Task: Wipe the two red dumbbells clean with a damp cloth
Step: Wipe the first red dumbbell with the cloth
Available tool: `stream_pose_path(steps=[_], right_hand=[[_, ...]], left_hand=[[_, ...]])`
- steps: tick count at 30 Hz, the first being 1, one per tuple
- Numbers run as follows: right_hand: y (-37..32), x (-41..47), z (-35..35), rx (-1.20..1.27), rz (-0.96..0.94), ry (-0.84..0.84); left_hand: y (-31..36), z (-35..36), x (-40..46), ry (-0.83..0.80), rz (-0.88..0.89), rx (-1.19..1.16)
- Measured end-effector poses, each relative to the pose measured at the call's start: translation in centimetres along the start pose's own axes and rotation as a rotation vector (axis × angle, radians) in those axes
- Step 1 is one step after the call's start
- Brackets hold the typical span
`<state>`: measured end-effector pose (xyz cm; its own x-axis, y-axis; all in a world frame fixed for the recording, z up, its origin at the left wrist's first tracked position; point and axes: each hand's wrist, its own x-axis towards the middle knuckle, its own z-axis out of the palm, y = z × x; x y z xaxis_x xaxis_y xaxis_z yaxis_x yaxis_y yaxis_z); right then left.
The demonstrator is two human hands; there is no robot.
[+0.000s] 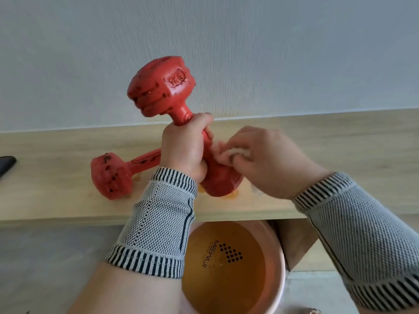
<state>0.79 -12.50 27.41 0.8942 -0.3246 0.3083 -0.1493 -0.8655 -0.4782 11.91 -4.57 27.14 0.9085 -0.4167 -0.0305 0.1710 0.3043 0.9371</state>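
Observation:
A red dumbbell (pixel 162 87) marked 1KG stands tilted on the wooden shelf (pixel 340 141), its lower head resting on the wood and its upper head dotted with dark spots. My left hand (pixel 183 146) grips its handle. My right hand (pixel 267 159) presses a small pale cloth (pixel 238 152) against the lower part of the handle. The second red dumbbell (pixel 113 175) lies flat on the shelf to the left, partly hidden behind my left wrist, also spotted with dark marks.
A pink bucket (pixel 280 257) of orange-tinted water stands on the grey floor below the shelf edge. Orange wet patches mark the wood around the dumbbells. A dark object (pixel 6 164) pokes in at the left edge. A pale wall rises behind the shelf.

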Motion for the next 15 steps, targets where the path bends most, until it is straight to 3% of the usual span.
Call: stream_pose_path(steps=[2,6,10,15], right_hand=[[0.0,0.0,-0.7,0.029,0.057,-0.022],[-1.2,-0.4,-1.1,0.041,-0.03,-0.133],[0.9,0.5,-1.3,0.104,0.104,-0.057],[1.8,1.0,-1.6,0.222,0.19,-0.155]], left_hand=[[-0.1,0.0,-0.1,-0.028,0.001,0.001],[0.0,-0.1,-0.3,-0.063,0.008,0.01],[0.0,0.3,-0.7,-0.18,-0.001,-0.114],[-0.1,0.1,-1.1,-0.361,-0.023,-0.199]])
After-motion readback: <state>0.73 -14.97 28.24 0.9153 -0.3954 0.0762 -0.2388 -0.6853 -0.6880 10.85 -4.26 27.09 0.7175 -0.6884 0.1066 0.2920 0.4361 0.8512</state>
